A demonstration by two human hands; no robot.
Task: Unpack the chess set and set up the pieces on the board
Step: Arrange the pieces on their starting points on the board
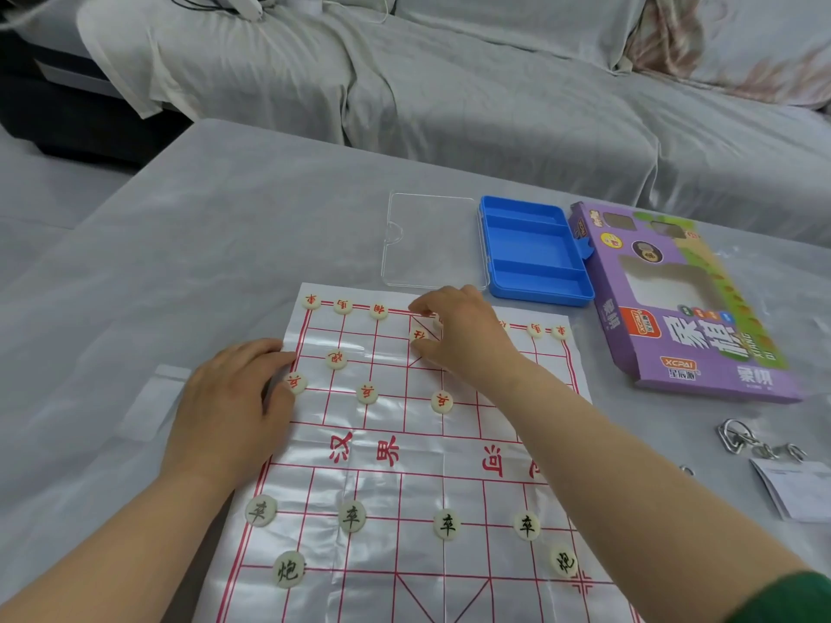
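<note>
- The right hand (467,339) has its fingers curled over a red piece (420,335), with the thumb at its near edge. I cannot tell whether they pinch it.
- The left hand (234,406) presses flat, closed fingers on the board (463,501) at its left edge, just beside a red disc (296,383).
- The red piece looks light, hard and smooth, so it is probably best pinched by the rim. The board looks like thin, creased film that would likely slide on the desk (225,245) unless held down.

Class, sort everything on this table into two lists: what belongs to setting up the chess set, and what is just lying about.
Belongs to the job: board, red-lettered pieces, black-lettered pieces, blue case, clear lid, purple box.
Lying about: metal rings, paper slip.
</note>
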